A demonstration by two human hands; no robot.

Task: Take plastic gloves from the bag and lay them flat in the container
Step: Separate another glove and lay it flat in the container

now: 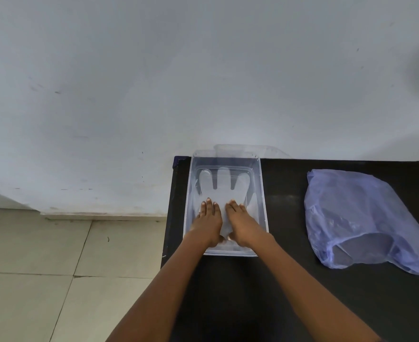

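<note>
On the left of a black tabletop (290, 280) sits a clear plastic container (263, 193), and inside it the left hand (209, 219) and right hand (240, 219) press side by side, palms down and fingers extended, gripping nothing, on a translucent plastic glove (224, 186) lying flat with its fingers pointing away. To the right, well apart, lies the crumpled blue bag (359, 218). The thin film may cling to the palms and lift or wrinkle when the hands rise.
</note>
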